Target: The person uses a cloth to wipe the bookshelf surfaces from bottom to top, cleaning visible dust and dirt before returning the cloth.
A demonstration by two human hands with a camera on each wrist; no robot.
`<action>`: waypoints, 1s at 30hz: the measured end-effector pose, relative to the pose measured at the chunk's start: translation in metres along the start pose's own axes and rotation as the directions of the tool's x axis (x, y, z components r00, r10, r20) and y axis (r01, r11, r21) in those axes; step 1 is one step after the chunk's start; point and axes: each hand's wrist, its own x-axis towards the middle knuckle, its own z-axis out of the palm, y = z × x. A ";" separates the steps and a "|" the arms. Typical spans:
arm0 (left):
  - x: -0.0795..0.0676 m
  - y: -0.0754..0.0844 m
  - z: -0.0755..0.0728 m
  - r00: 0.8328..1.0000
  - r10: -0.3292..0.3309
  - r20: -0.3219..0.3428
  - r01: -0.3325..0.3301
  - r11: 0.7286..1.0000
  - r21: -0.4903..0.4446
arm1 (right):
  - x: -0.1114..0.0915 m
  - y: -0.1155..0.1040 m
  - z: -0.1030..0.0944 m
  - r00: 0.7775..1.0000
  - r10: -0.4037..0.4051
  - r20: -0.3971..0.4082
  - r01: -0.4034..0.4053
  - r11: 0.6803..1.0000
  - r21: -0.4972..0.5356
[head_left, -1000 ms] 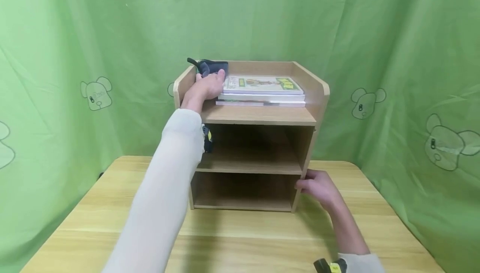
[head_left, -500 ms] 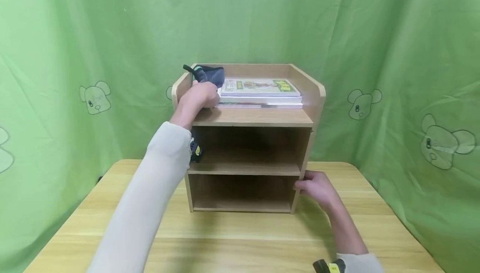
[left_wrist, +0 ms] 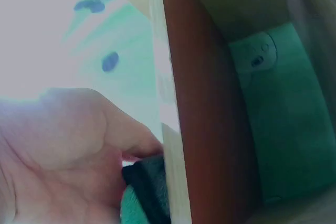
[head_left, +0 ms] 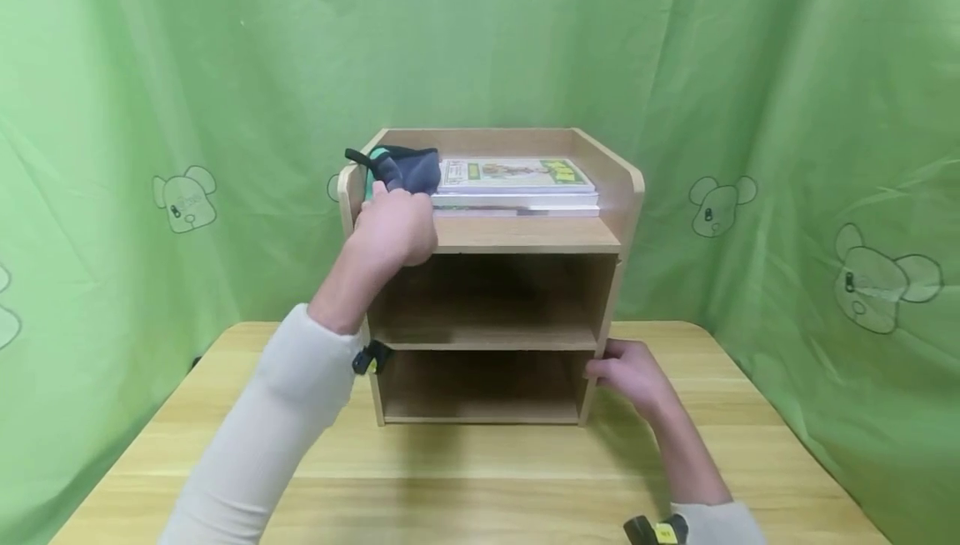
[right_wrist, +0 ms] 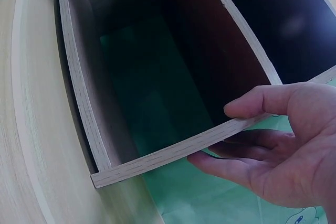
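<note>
A small wooden shelf unit (head_left: 525, 234) stands on the table. At the left of its top tier, my left hand (head_left: 393, 227) holds a dark blue and green cloth pouch (head_left: 414, 170) with a black strap. In the left wrist view, the pouch (left_wrist: 149, 188) shows between thumb and palm, partly hidden behind the board edge; the other fingers are hidden. Low on the right, my right hand (head_left: 633, 374) grips the unit's side panel. The right wrist view has the thumb inside that panel (right_wrist: 173, 149) and the fingers outside.
Beside the pouch lies a stack of books (head_left: 517, 187) on the top tier. Raised side walls border that tier. Two open compartments are below it. A green curtain (head_left: 795, 153) hangs around the wooden table (head_left: 480, 487).
My left hand has drawn back toward the front of the top tier, and the pouch has come forward and down with it. My right hand keeps its grip on the side panel.
</note>
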 end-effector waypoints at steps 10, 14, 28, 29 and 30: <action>-0.044 0.000 0.022 0.978 0.107 -0.177 -0.087 0.990 0.115 | 0.000 0.001 -0.001 1.000 0.002 -0.005 -0.002 1.000 -0.010; -0.053 -0.003 0.035 0.929 0.164 -0.332 -0.126 0.983 0.135 | -0.001 0.000 -0.001 1.000 0.002 -0.009 -0.002 1.000 -0.007; -0.041 -0.037 0.055 0.564 0.241 -0.790 -0.378 0.926 0.012 | -0.002 0.001 0.001 1.000 0.008 -0.011 -0.008 1.000 0.005; -0.040 -0.039 0.052 0.521 0.228 -0.823 -0.412 0.911 -0.008 | -0.002 0.001 0.000 1.000 0.007 -0.010 -0.007 1.000 0.001; -0.039 -0.040 0.049 0.474 0.208 -0.856 -0.448 0.893 -0.031 | -0.002 0.000 0.000 1.000 0.005 -0.008 -0.005 1.000 0.000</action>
